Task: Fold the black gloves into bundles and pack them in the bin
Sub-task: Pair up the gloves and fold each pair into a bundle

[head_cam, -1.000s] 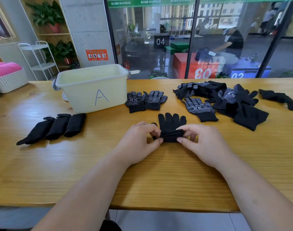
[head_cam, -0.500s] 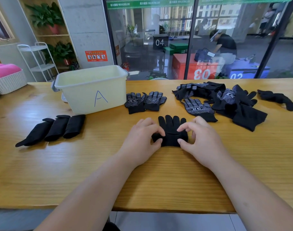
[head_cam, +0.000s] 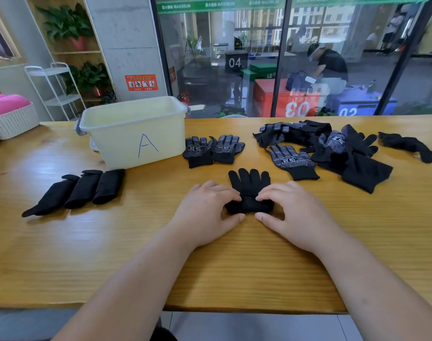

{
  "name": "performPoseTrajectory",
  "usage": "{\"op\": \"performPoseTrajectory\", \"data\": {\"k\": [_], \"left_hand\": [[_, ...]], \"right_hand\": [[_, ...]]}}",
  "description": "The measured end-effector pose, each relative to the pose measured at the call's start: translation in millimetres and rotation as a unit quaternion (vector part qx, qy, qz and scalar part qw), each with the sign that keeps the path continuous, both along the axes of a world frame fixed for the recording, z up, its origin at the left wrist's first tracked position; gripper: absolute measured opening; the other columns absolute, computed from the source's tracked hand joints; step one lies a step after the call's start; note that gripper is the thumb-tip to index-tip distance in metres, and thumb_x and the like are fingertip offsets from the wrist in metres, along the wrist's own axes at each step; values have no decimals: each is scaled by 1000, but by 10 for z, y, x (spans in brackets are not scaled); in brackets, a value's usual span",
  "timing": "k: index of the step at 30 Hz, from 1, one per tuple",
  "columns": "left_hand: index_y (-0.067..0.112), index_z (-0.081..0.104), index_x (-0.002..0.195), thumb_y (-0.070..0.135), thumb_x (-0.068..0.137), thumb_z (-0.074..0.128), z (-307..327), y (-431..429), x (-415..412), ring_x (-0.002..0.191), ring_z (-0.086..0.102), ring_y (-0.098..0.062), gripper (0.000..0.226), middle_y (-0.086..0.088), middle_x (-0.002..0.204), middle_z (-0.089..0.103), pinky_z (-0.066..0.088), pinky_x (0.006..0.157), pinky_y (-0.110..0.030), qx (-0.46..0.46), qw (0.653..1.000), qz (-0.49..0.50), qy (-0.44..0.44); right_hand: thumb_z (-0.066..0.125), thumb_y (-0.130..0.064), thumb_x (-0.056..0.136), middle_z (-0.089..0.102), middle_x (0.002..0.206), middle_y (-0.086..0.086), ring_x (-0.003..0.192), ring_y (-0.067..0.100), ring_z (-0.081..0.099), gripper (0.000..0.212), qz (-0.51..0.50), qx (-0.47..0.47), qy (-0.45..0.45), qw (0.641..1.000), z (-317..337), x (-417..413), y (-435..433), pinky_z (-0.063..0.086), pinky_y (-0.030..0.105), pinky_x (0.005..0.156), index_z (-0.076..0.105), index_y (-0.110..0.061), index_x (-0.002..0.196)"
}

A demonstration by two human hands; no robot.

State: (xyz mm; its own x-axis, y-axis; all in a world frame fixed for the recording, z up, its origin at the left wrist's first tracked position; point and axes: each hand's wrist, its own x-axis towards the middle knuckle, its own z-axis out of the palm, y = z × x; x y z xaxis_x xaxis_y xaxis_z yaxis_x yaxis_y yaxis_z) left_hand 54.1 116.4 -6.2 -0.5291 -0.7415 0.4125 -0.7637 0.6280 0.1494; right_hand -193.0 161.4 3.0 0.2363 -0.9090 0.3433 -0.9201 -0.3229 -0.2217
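A black glove (head_cam: 249, 190) lies on the wooden table (head_cam: 136, 254) in front of me, its cuff end rolled up toward the fingers. My left hand (head_cam: 207, 212) and my right hand (head_cam: 293, 212) pinch the rolled cuff from both sides, fingers on top and thumbs at its near edge. Three folded black bundles (head_cam: 82, 190) lie in a row at the left. The cream bin marked "A" (head_cam: 133, 134) stands behind them, and I see nothing inside it from here.
A pair of dotted gloves (head_cam: 212, 150) lies beside the bin. A loose heap of black gloves (head_cam: 333, 151) spreads at the right, with one more glove (head_cam: 406, 145) farther right. A white basket (head_cam: 13, 120) sits at the far left. Glass wall behind the table.
Both hands have rolled the glove's cuff farther away from me toward its fingers, so the roll is thicker. My head has tilted slightly, shifting the view.
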Motion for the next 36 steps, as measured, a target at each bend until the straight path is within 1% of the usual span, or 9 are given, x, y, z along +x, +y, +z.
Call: {"op": "performPoseTrajectory", "data": {"k": [5,8,11,15,19,21,26,30,36], "left_hand": [[35,74,126,50,104,57,3,-14,14,123,55,-5,32,22,132,70,47,102,-39,15,999,-4,32],[34,73,128,50,104,59,34,15,14,116,55,-4,32,22,121,70,48,102,-39,36,997,3,71],[44,66,132,59,95,69,48,36,30,108,54,1,40,26,109,61,50,100,-33,84,990,9,110],[52,57,135,58,96,69,26,13,56,115,62,-1,42,18,118,68,53,102,-33,132,976,21,171],[47,58,137,49,102,66,53,23,40,89,60,8,36,15,105,74,45,89,-16,158,964,22,213],[49,58,136,47,102,66,56,25,26,92,61,6,34,16,99,73,41,84,-12,168,960,25,224],[53,62,130,44,101,67,23,-22,5,101,60,-6,30,17,103,66,48,87,-27,141,967,34,210],[41,69,127,36,100,70,1,-63,-37,114,55,-8,27,18,117,58,50,97,-33,77,980,33,180],[29,77,118,36,102,62,-23,-63,-81,108,52,-12,24,20,118,63,49,93,-40,-25,997,26,65]], "right_hand": [[69,-58,94,59,129,-33,121,-1,47,39,4,10,-32,999,-5,-18,-15,49,30,98,65,-45,130],[69,-47,98,59,114,-33,115,0,48,32,-9,9,-51,999,-14,-8,-36,46,28,92,65,-46,130],[67,-41,101,54,99,-26,96,-2,52,24,-28,22,-123,992,-17,-5,-44,38,19,78,66,-51,122],[71,-35,100,69,101,-21,95,-7,61,21,-16,45,-233,971,-25,-8,-42,41,17,77,70,-49,116],[73,-38,99,76,98,-20,84,-11,63,22,-28,60,-283,957,-38,21,-66,37,8,70,69,-45,120],[73,-41,98,76,95,-20,84,-5,65,22,-41,56,-290,955,-48,38,-76,39,10,68,69,-45,119],[71,-45,97,66,95,-20,73,3,61,23,-87,-2,-217,972,-77,76,-115,49,27,67,66,-44,119],[71,-38,97,51,106,-19,74,2,56,17,-94,-56,-136,985,-60,110,-134,53,32,65,70,-43,114],[62,-17,95,66,117,-25,108,7,53,29,-50,-85,-30,995,-60,139,-100,48,27,73,82,-34,108]]}}
